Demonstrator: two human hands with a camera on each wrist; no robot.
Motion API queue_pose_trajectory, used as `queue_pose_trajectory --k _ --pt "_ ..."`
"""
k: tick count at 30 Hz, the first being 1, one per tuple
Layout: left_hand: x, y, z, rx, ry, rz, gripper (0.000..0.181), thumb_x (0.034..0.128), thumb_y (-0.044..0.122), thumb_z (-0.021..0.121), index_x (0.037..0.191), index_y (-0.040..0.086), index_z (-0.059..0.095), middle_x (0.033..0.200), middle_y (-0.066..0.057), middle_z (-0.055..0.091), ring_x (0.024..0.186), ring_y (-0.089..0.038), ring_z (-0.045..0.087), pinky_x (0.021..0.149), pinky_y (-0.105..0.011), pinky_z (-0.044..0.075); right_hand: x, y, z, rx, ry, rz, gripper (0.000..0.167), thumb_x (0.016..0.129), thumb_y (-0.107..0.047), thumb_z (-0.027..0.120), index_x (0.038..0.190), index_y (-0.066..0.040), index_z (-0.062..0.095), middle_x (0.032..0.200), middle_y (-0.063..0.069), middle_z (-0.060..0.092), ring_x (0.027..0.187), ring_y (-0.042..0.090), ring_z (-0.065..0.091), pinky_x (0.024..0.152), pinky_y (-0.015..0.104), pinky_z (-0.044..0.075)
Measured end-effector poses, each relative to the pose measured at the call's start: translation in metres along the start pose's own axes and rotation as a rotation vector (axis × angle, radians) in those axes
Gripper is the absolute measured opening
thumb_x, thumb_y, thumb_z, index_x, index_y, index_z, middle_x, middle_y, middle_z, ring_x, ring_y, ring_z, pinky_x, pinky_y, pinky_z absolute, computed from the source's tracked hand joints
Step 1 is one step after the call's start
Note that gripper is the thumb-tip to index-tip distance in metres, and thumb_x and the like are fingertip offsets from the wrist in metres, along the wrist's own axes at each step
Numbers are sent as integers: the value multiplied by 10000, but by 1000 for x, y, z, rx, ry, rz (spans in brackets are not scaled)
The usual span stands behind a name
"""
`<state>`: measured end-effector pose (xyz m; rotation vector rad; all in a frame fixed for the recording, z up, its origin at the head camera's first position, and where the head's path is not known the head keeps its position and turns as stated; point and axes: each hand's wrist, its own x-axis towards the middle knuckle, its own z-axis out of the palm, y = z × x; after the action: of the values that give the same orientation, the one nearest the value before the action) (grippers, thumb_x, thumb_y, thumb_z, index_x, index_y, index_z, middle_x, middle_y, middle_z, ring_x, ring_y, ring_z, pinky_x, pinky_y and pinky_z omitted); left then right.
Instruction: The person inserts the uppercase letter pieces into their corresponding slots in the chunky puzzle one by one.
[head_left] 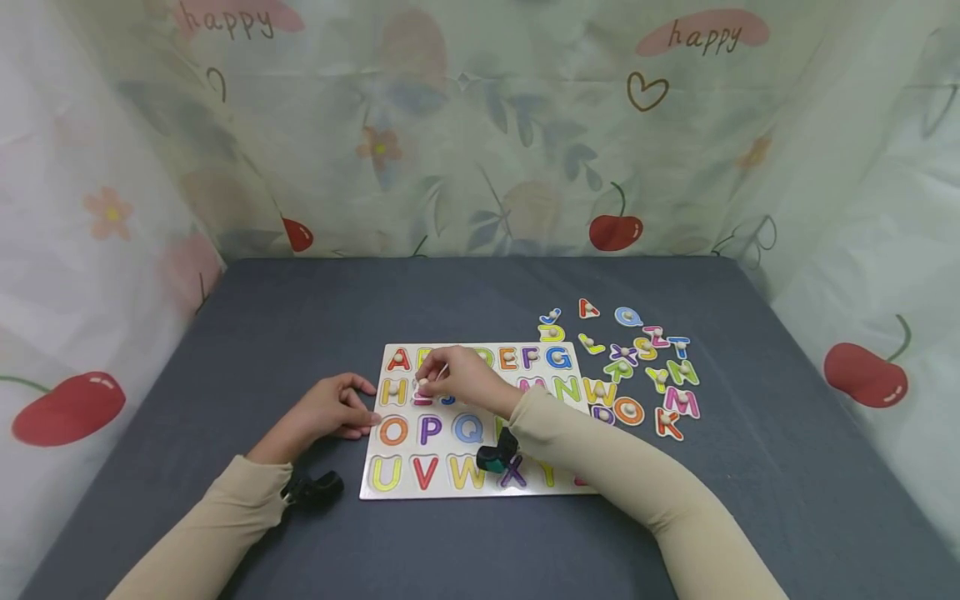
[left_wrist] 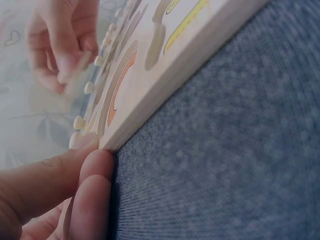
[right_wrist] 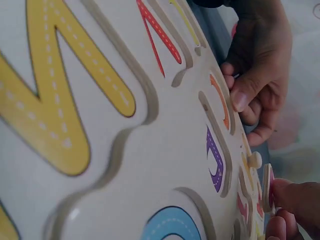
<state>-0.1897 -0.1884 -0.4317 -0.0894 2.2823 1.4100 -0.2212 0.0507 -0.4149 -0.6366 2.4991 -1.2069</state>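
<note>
A white wooden letter puzzle board (head_left: pixel 369 479) lies on the table. My left hand (head_left: pixel 333 406) holds its left edge near the orange O, thumb on the top face and curled fingers against the side, as the left wrist view shows. My right hand (head_left: pixel 468 379) pinches a small pink-faced letter piece (right_wrist: pixel 268 189) over the second row, just right of the H piece (head_left: pixel 393 390). That piece appears edge-on in the right wrist view, so its letter cannot be read. Knobbed pieces such as A (head_left: pixel 398 359) and G (head_left: pixel 558 357) sit in the top row.
Loose knobbed letters lie right of and behind the board, including the orange O (head_left: pixel 628 411), red K (head_left: pixel 668 423), pink M (head_left: pixel 682 402) and blue Q (head_left: pixel 627 317). W (head_left: pixel 599 392) lies close by the board's right edge. My right forearm (head_left: pixel 600 450) crosses the board's lower right.
</note>
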Motion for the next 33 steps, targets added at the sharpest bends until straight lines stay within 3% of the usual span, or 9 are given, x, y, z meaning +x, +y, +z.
queue_pose_trajectory --k 20,30,33 --pt "-1 0 0 -4 6 5 547 783 94 807 1215 -14 488 732 -37 617 603 -101 641 531 -248 545 9 0 10 -71 -50 7 87 838 -105 754 848 -78 672 697 -41 582 621 52 487 571 161 382" --pt "-1 0 0 -2 6 3 550 787 101 805 1223 -6 487 737 -36 611 600 -105 638 530 -248 545 7 2 3 -34 -68 13 129 835 -135 764 924 -91 682 799 -15 614 702 79 530 622 185 425" --pt "-1 0 1 -2 6 3 552 788 102 804 1226 -3 486 739 -36 608 600 -106 636 528 -247 544 2 3 -4 -13 -55 26 150 845 -163 759 959 -105 680 849 -9 629 714 88 546 586 196 436"
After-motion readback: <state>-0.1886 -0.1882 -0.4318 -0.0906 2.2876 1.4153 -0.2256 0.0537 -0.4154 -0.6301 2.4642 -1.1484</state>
